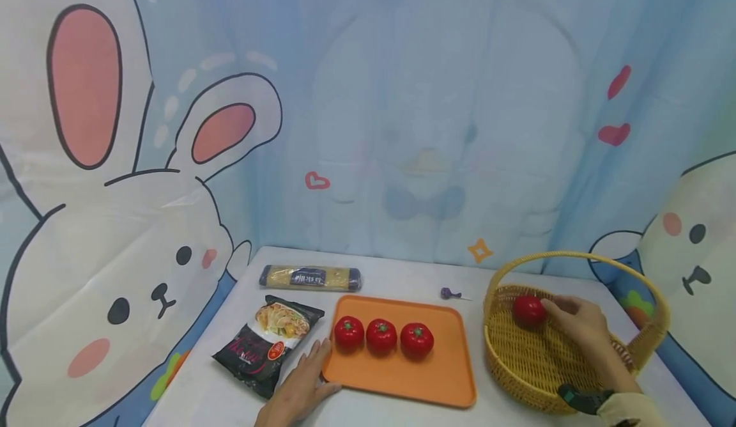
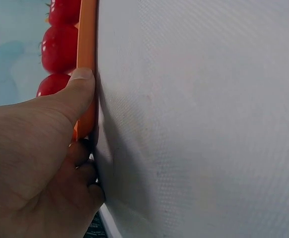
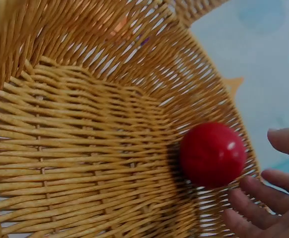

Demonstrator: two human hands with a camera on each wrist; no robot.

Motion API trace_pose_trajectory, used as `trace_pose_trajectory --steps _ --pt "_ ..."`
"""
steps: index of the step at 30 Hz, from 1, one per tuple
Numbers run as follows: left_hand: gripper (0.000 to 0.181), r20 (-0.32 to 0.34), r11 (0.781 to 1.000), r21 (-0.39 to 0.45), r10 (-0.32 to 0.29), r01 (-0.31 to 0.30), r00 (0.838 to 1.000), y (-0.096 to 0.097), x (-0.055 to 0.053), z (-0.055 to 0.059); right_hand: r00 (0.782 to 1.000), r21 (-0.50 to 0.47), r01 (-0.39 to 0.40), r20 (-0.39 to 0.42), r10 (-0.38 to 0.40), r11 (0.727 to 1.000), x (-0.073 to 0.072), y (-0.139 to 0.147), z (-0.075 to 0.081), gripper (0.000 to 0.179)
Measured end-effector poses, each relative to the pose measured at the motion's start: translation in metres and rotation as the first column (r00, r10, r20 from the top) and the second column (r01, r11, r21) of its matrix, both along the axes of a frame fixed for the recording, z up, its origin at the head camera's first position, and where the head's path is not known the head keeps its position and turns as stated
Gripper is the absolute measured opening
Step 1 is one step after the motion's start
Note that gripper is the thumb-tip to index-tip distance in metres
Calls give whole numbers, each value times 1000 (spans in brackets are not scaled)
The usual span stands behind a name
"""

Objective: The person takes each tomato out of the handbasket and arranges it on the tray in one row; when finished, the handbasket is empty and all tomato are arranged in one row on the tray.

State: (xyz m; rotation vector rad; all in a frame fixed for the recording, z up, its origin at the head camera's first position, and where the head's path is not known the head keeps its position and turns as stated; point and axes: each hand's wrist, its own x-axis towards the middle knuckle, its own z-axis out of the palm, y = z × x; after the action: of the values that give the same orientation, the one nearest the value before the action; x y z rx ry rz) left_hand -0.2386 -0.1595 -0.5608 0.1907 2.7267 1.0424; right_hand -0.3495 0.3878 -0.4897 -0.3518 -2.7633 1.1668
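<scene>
Inside the wicker basket (image 1: 526,366), a red tomato (image 3: 212,154) lies against the far wall. My right hand (image 1: 577,320) reaches in over the basket beside it. In the right wrist view its thumb and fingers (image 3: 251,201) are spread apart, close to the tomato and not wrapped round it. My left hand (image 1: 301,379) rests at the near left corner of an orange tray (image 1: 402,376), with the thumb (image 2: 80,89) against the tray's near edge and the fingers along its left side. Three red tomatoes (image 1: 381,337) stand in a row on the tray.
A black food packet (image 1: 270,344) lies left of the tray, near my left hand. Behind the tray are a pack of pasta (image 1: 310,278) and a small purple object (image 1: 451,293) with a thin pin. The basket's handle (image 1: 575,254) arches above my right hand. A printed curtain (image 1: 391,126) hangs behind the table.
</scene>
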Motion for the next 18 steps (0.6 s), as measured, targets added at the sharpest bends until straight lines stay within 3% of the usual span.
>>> trace_pose_trajectory --steps 4,10,18 --pt "91 0 1000 -5 1 -1 1000 0 0 0 996 -70 -4 87 10 998 -6 5 -12 87" --pt "89 -50 1000 7 -25 25 998 -3 3 2 987 -189 -99 103 120 977 -13 6 -23 89" --pt "89 -63 999 25 -34 36 997 -3 5 2 988 -119 -146 33 151 982 -18 -6 -21 82"
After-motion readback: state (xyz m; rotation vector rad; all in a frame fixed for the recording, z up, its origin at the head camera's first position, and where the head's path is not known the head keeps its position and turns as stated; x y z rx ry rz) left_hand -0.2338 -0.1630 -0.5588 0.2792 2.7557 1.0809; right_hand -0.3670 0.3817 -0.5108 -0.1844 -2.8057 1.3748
